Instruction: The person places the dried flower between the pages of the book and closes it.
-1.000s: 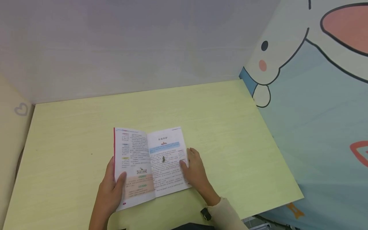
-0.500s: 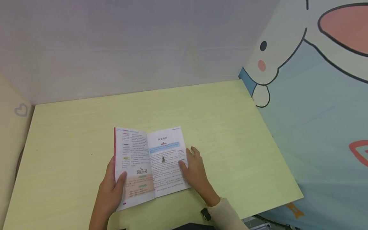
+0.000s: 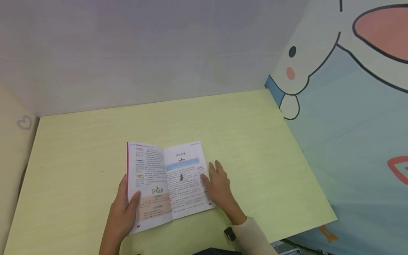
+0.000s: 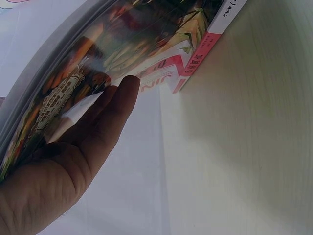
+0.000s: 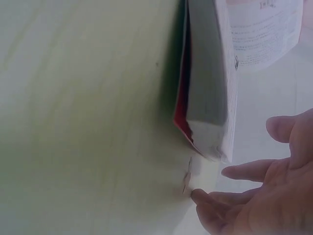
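An open book [image 3: 186, 193] with printed pages lies spread on the table, its left half raised off the surface. My left hand [image 3: 122, 214] holds that half, thumb on the page and fingers behind the cover. From below, the left wrist view has the glossy picture cover [image 4: 142, 39] with the fingers of the left hand [image 4: 73, 161] against it. Beside the right page edge is my right hand [image 3: 220, 189], fingers spread. In the right wrist view a gap shows between the right hand [image 5: 274, 200] and the thick page block [image 5: 208, 73].
The pale yellow-green table [image 3: 248, 141] extends around the book. A grey wall [image 3: 153, 53] stands behind it, and a blue wall panel [image 3: 350, 124] with a cartoon figure borders the right. Another wall [image 3: 16, 159] is at the left.
My right hand has shifted slightly right, its thumb drawing off the page to the edge and its fingers spreading. The left hand and the book have stayed nearly still.
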The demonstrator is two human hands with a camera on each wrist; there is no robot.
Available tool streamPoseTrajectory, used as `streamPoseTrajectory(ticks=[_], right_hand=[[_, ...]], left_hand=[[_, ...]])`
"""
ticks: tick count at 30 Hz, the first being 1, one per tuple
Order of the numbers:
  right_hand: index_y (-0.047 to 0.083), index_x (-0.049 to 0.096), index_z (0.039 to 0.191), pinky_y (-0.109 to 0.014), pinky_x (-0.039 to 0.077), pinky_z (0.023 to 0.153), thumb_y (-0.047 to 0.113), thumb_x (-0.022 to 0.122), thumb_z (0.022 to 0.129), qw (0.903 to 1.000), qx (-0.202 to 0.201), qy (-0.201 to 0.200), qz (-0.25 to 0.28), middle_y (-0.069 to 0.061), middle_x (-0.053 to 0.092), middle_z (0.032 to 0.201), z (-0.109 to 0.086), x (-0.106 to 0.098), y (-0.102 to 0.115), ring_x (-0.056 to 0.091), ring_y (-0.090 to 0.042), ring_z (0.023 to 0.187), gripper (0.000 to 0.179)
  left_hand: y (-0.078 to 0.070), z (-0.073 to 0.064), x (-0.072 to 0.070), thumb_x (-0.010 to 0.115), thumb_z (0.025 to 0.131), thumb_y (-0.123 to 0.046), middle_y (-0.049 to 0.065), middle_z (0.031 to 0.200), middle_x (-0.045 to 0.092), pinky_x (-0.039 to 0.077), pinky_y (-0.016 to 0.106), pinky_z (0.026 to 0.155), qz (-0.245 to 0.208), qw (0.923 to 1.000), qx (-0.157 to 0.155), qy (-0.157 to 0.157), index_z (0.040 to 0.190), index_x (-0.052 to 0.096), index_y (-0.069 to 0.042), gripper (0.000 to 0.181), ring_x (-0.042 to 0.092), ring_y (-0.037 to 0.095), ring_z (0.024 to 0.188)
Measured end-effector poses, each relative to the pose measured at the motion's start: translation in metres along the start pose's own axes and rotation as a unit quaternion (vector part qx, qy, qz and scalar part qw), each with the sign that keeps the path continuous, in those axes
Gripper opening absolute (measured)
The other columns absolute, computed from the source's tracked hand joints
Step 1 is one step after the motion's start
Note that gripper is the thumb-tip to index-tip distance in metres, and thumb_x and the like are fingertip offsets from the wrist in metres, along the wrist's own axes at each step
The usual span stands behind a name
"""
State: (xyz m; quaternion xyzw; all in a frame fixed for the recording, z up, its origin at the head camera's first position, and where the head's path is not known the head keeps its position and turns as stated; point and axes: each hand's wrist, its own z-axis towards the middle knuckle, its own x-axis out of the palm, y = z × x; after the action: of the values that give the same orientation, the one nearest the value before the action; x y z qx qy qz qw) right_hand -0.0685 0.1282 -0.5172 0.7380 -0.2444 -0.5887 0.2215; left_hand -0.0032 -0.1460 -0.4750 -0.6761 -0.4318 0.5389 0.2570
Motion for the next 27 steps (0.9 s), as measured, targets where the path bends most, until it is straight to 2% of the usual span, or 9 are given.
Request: streamPoseTrajectory(ticks=[7,12,17,20,22,23,27], right_hand=[[-0.005,0.044,0.148,-0.070,0.032,0.102,0.031,0.056,0.102,0.9994,-0.022,-0.005,-0.025,-0.027,0.026,0.160,-0.005,0.007,0.002,0.037,-0.050,0.139,0.060],[-0.001,0.047,0.147,-0.068,0.032,0.102,0.031,0.057,0.102,0.9986,-0.038,-0.034,-0.013,-0.024,0.035,0.156,-0.009,0.005,0.005,0.041,-0.046,0.139,0.056],[0.004,0.062,0.134,-0.060,0.043,0.101,0.029,0.055,0.103,0.9912,-0.061,-0.085,0.081,-0.018,0.055,0.140,-0.011,-0.007,0.010,0.055,-0.038,0.126,0.041],[0.008,0.067,0.125,-0.050,0.050,0.094,0.030,0.052,0.104,0.9835,-0.034,-0.064,0.166,-0.013,0.063,0.131,-0.009,-0.014,0.013,0.062,-0.029,0.112,0.034],[0.006,0.068,0.122,-0.046,0.051,0.093,0.031,0.048,0.106,0.9700,-0.009,-0.018,0.242,-0.012,0.066,0.125,-0.008,-0.017,0.014,0.064,-0.026,0.107,0.035],[0.005,0.067,0.122,-0.043,0.052,0.092,0.031,0.045,0.107,0.9592,0.005,0.012,0.282,-0.012,0.067,0.123,-0.008,-0.017,0.014,0.065,-0.024,0.105,0.037],[-0.005,0.058,0.126,-0.033,0.054,0.090,0.038,0.031,0.111,0.8949,0.028,0.132,0.425,-0.019,0.067,0.122,-0.009,-0.014,0.013,0.068,-0.023,0.106,0.053]], left_hand=[[-0.002,0.000,0.000,0.047,0.105,-0.014,0.025,0.135,0.058,0.058,0.046,0.069,-0.005,0.9999,-0.009,0.002,0.161,0.004,-0.036,0.074,0.073,0.035,0.090],[-0.002,0.000,0.001,0.046,0.105,-0.014,0.026,0.134,0.059,0.058,0.046,0.068,-0.008,0.9999,-0.006,0.002,0.161,0.004,-0.037,0.074,0.073,0.034,0.089],[-0.002,0.000,0.002,0.046,0.105,-0.015,0.026,0.133,0.059,0.058,0.044,0.066,-0.004,1.0000,-0.004,-0.002,0.161,0.004,-0.037,0.074,0.073,0.034,0.087],[-0.001,0.000,0.001,0.046,0.105,-0.014,0.026,0.133,0.059,0.058,0.045,0.066,-0.003,1.0000,-0.003,-0.002,0.162,0.004,-0.036,0.074,0.073,0.034,0.087],[0.000,0.000,0.001,0.047,0.105,-0.015,0.026,0.132,0.059,0.057,0.044,0.065,-0.004,1.0000,-0.003,-0.001,0.162,0.004,-0.036,0.074,0.073,0.033,0.086],[0.000,0.000,0.001,0.047,0.105,-0.015,0.027,0.132,0.060,0.057,0.044,0.066,-0.005,1.0000,-0.003,-0.001,0.162,0.004,-0.035,0.074,0.073,0.033,0.086],[0.001,0.001,0.001,0.047,0.105,-0.015,0.026,0.131,0.060,0.055,0.040,0.066,-0.003,1.0000,-0.004,0.000,0.162,0.005,-0.035,0.073,0.073,0.031,0.085]])
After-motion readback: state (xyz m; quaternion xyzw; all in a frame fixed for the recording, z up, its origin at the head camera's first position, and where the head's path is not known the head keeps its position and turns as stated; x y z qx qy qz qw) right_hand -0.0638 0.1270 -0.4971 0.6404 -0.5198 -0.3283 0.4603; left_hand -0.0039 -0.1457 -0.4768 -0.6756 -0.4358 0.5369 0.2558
